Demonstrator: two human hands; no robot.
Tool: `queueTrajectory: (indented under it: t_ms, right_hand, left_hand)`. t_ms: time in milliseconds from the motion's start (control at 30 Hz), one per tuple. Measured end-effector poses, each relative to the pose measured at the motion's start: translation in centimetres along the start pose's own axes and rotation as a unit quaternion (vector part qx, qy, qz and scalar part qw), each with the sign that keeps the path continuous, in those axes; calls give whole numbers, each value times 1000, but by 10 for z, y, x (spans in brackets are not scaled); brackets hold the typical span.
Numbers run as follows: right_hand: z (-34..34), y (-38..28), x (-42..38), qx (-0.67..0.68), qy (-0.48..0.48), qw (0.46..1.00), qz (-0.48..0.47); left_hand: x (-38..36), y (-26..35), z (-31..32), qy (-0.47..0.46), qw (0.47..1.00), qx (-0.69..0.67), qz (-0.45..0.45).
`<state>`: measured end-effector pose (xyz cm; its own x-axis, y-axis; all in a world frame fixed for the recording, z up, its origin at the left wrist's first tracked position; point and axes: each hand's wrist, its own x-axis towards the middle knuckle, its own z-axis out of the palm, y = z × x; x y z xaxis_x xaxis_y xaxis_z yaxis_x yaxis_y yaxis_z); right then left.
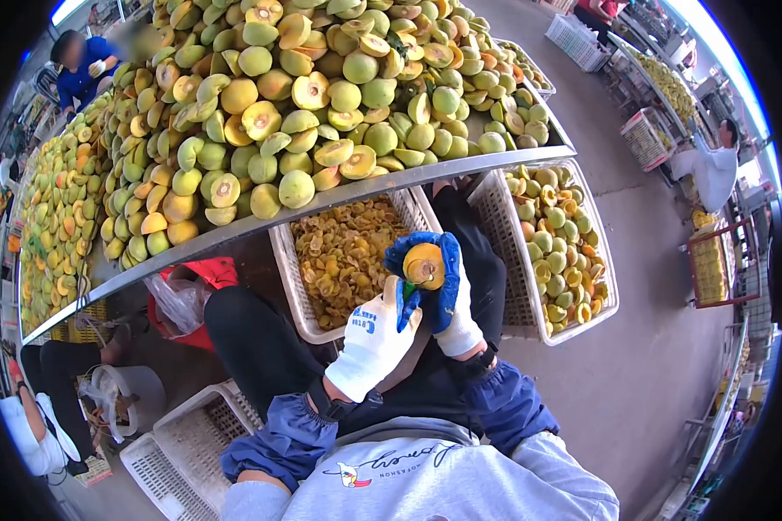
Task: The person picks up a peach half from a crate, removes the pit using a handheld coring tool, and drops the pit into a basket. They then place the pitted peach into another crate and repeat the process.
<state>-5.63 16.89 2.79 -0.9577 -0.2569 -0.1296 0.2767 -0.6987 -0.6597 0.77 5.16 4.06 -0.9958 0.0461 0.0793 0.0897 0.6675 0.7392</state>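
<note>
My right hand [443, 286], in a white glove with blue coating, is wrapped round a yellow-orange fruit [424, 266] whose cut face looks up. Close against the fruit's lower left side, my left hand [378, 334] in a matching glove is closed on a small tool with a green part [409, 289]; its tip is hard to make out. Below both hands is a white crate [297, 300] of brownish-yellow fruit pieces [343, 256]. A metal-edged table [321, 206] heaped with green and yellow fruit [296, 188], some halved, stands beyond them.
To the right, a white crate [501, 221] holds green and yellow fruit. A red container [182, 317] with plastic film, a white bucket [139, 399] and a white crate [178, 456] are at the lower left. Other people are at both sides, one in blue [82, 69].
</note>
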Motion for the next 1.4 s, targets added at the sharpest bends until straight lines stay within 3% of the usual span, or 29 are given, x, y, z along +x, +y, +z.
queueTrajectory:
  t_ms: [67,367,633,700,767,800,867,900,933,967,1000,1033,1067,1133,1200,1233,1400]
  right_hand:
    - [7,-4,-4,1,29,999,19]
    - [6,5,-3,-212,22,973,-84]
    - [4,13,5,-149,83,985,26]
    - [-9,18,12,-152,48,986,56]
    - [-14,15,18,-172,3,978,115]
    - [-13,11,20,-172,4,978,118]
    - [-11,7,22,-170,5,960,224]
    - [-16,11,25,-178,-4,959,220]
    - [-19,15,28,-179,-6,958,223]
    - [-21,21,29,-201,-4,962,185]
    - [-22,26,29,-223,-1,964,147]
    - [-21,32,27,-225,23,967,121]
    - [-15,35,25,-226,46,968,95]
    - [0,33,24,-192,35,974,117]
    - [27,41,18,-46,169,985,11]
    - [15,57,16,-112,135,982,-70]
    - [-9,57,13,-146,89,985,-35]
  left_hand:
    - [1,1,2,5,1000,17,-5]
    - [1,-4,2,-24,1000,9,-14]
    - [-2,-22,9,-95,995,-7,-42]
    - [-4,-41,15,-111,991,-37,-59]
    - [-5,-56,15,-143,987,-59,41]
    - [-3,-56,12,-144,987,-61,39]
    - [0,-53,5,-151,984,-99,-10]
    - [1,-58,8,-101,991,-75,47]
    - [3,-59,6,-98,991,-76,45]
    - [11,-51,-7,-191,956,-195,-107]
    - [15,-47,-14,-275,876,-306,-253]
    - [12,-61,-9,-301,773,-481,-283]
    - [11,-62,-8,-289,708,-571,-299]
    - [7,-67,-7,-280,711,-559,-321]
    - [5,-66,-9,-265,695,-587,-320]
    - [6,-65,-9,-251,678,-614,-317]
    - [0,-51,-5,-247,704,-584,-321]
